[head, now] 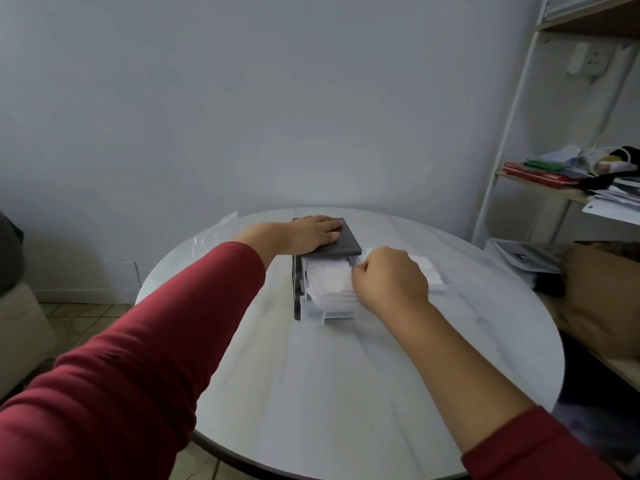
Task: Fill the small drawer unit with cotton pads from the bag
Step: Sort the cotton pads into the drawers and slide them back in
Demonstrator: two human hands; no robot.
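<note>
A small drawer unit (pixel 346 245) with a dark grey top and clear drawers stands at the middle of the round white table (pixel 346 375). My left hand (pixel 308 233) lies flat on its top, fingers spread. A clear drawer (pixel 318 315) is pulled out toward me and holds a stack of white cotton pads (pixel 329 277). My right hand (pixel 388 278) is curled over the drawer's right side, fingers closed against the pads. More white cotton pads (pixel 429 268) lie on the table just right of the unit. A clear plastic bag (pixel 214 233) lies at the table's far left edge.
A white shelf rack (pixel 512 126) with papers and cloth stands at the right. Magazines (pixel 530 258) and a brown paper bag (pixel 602 299) sit beside the table's right edge. A beige seat (pixel 20 323) is at the left, over tiled floor.
</note>
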